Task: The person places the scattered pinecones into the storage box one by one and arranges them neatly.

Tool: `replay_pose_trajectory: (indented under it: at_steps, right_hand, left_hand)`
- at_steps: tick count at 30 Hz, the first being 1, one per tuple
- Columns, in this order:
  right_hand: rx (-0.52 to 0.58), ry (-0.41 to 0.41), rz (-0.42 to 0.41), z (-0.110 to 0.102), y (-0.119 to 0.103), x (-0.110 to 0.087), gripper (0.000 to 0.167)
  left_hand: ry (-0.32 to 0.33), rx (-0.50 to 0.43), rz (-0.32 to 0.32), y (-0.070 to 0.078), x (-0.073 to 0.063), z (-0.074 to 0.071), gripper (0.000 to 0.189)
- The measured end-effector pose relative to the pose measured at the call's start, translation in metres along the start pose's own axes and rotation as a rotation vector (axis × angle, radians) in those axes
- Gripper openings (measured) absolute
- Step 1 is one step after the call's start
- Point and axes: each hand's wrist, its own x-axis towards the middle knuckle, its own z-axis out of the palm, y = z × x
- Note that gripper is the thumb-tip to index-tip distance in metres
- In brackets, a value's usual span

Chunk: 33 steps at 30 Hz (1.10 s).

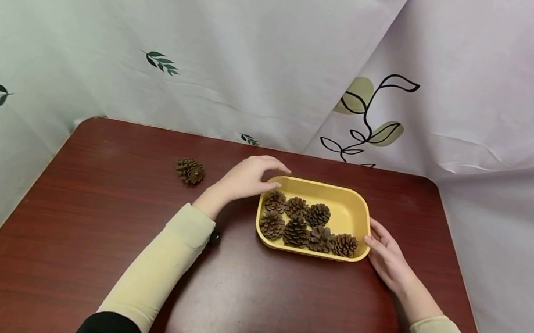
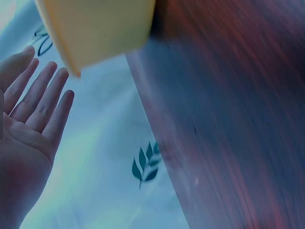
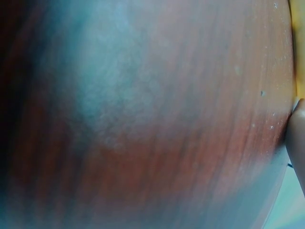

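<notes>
A yellow plastic tray with rounded corners stands on the table and holds several brown pine cones, mostly along its near and left sides. My left hand is at the tray's left end, its thumb and fingers spread around the far left corner. In the left wrist view the left hand has extended fingers, apart from the tray wall. At the tray's right end my right hand holds the rim, its thumb against the edge and its fingers along the outer wall. Only a fingertip shows in the right wrist view.
One more pine cone lies on the dark red wooden table, left of my left hand. Pale cloth with leaf prints hangs behind the table and at its sides.
</notes>
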Motion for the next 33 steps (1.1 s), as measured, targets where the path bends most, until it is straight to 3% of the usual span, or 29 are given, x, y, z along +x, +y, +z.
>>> replay_pose_trajectory:
  at_steps: [18, 33]
  right_hand:
    - [0.002, 0.013, 0.006, -0.001, 0.001, -0.002, 0.039]
    - [0.009, -0.001, 0.009, 0.0, 0.0, 0.001, 0.039]
  left_hand:
    - [0.116, -0.021, -0.089, -0.038, -0.039, -0.042, 0.034]
    - [0.2, -0.009, -0.181, -0.074, -0.091, -0.071, 0.036]
